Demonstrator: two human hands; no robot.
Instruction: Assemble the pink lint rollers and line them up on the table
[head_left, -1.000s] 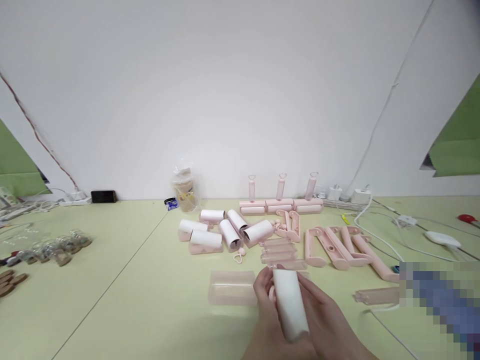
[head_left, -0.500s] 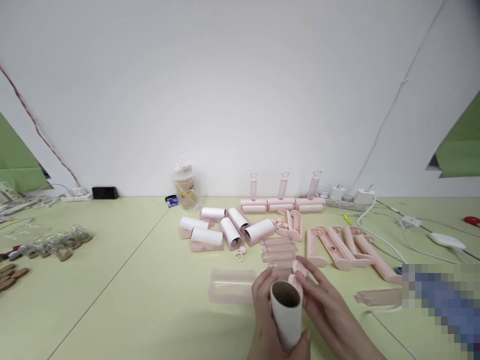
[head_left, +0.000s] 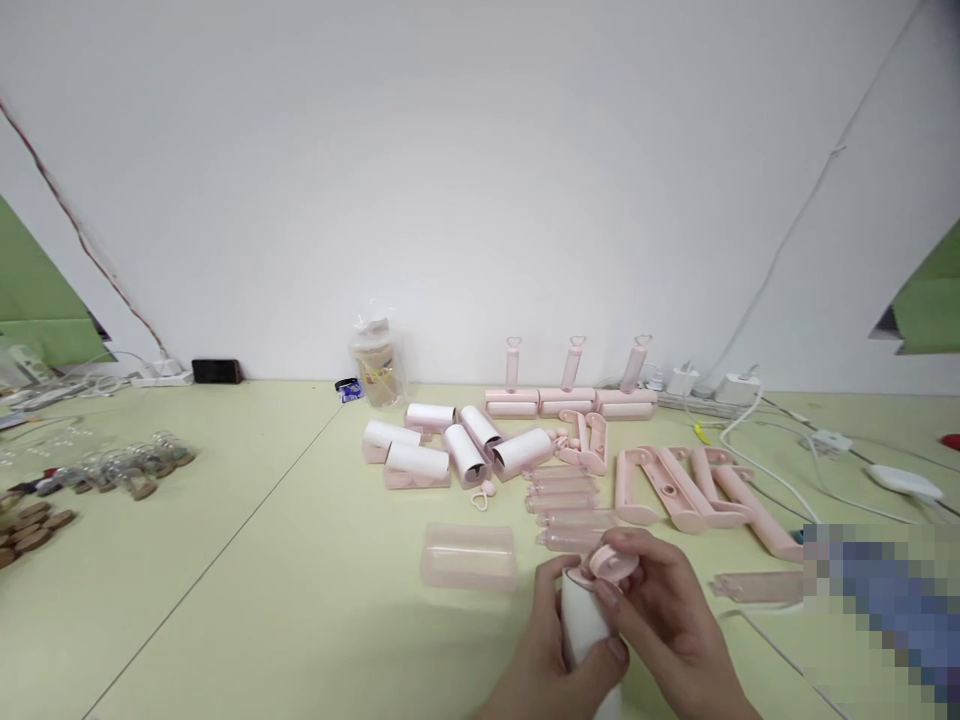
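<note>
My left hand (head_left: 541,640) is wrapped round a white lint roller refill (head_left: 583,618), held tilted with its top end up. A pink piece (head_left: 577,575) shows at the mouth of that roll; how deep it sits is hidden. My right hand (head_left: 671,615) pinches a round pink end cap (head_left: 615,564) just above and beside the roll's top, its fingers close to the rim. Beyond my hands lie several clear pink tubes (head_left: 562,500). Left of them rests a clear pink cover (head_left: 469,556).
Several white rolls (head_left: 417,465) lie in pink covers mid-table, near a heart-shaped loop piece (head_left: 480,500). Pink handle frames (head_left: 679,490) lie to the right, with white cables (head_left: 739,460) beyond. Three finished-looking pink rollers (head_left: 566,403) stand by the wall. Glass domes (head_left: 135,478) sit far left.
The roll's open mouth now has a pink piece at it. My right hand has turned and holds one cap above the rim, where two caps showed in its fingers before.
</note>
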